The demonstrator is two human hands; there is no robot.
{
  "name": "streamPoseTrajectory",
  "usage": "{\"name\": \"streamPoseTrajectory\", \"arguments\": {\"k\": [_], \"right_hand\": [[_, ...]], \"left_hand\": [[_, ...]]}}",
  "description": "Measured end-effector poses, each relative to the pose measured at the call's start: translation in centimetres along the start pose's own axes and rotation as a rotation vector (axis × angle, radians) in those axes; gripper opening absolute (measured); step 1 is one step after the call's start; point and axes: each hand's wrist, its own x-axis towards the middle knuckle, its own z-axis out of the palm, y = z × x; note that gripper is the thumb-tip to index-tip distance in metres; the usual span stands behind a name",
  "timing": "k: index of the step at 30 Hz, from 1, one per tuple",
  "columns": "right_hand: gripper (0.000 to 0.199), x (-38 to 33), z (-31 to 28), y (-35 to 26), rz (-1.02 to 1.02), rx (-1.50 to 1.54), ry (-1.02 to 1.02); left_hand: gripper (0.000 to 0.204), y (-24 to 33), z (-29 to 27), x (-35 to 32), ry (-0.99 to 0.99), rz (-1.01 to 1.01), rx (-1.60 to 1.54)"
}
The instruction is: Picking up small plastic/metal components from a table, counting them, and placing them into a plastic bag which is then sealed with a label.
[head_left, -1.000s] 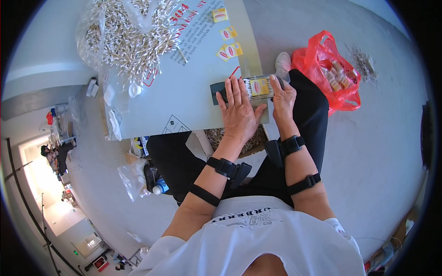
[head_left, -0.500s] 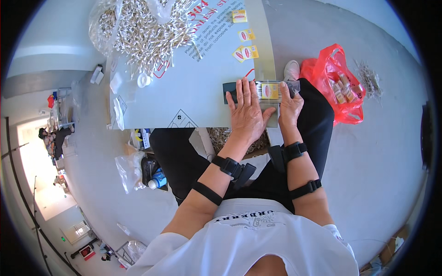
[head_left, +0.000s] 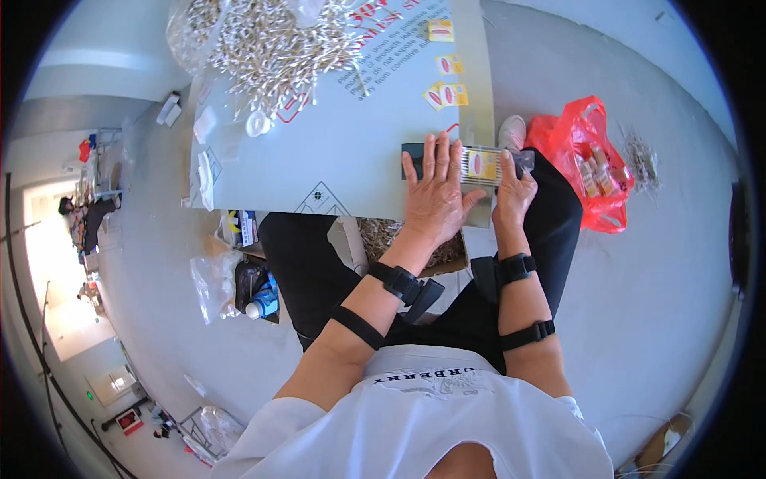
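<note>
A clear plastic pack of cotton swabs with a yellow label point(head_left: 481, 165) lies at the table's right edge. My right hand point(head_left: 515, 195) grips its right end, thumb on top, where loose clear film bunches up. My left hand point(head_left: 435, 206) is open, its fingers stretched out flat over the pack's left end and a dark green flat piece point(head_left: 411, 162). The hand hides most of that piece, and how it meets the pack cannot be seen. Several yellow label cards point(head_left: 454, 95) lie farther up the table's right side.
A large heap of loose cotton swabs point(head_left: 279, 56) spills from a clear bag at the table's far left. Nearby sits a white roll point(head_left: 258, 124). A red plastic bag point(head_left: 586, 168) with packs stands on the floor at right. Under the table edge is a cardboard box point(head_left: 455, 259) of swabs.
The whole view has shifted slightly, so the table and hands appear a little farther right. Both hands keep about the same place on the pack.
</note>
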Motion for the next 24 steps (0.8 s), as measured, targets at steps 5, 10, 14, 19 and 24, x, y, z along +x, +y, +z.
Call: {"name": "streamPoseTrajectory", "arguments": {"k": [5,10,14,19,24], "right_hand": [[0.024,1.2,-2.2,-0.3,-0.032,-0.112,0.133],[0.019,-0.3,-1.2,-4.5,-0.568,-0.545,0.203],[0.008,-2.6,2.6,-5.9,-0.562,-0.642,-0.299],[0.015,-2.8,10.8,-5.1,-0.319,-0.799,-0.620],[0.027,0.3,18.7,-1.3,-0.536,-0.984,-0.588]], "left_hand": [[0.083,-1.3,-0.1,0.0,0.123,-0.030,-0.135],[0.055,-9.5,-1.1,0.8,0.454,-0.119,-0.186],[0.040,-16.2,-3.4,3.7,0.619,-0.216,-0.215],[0.031,-19.9,-7.3,7.7,0.549,-0.445,-0.113],[0.027,-21.6,-6.6,8.9,0.468,-0.533,-0.034]]}}
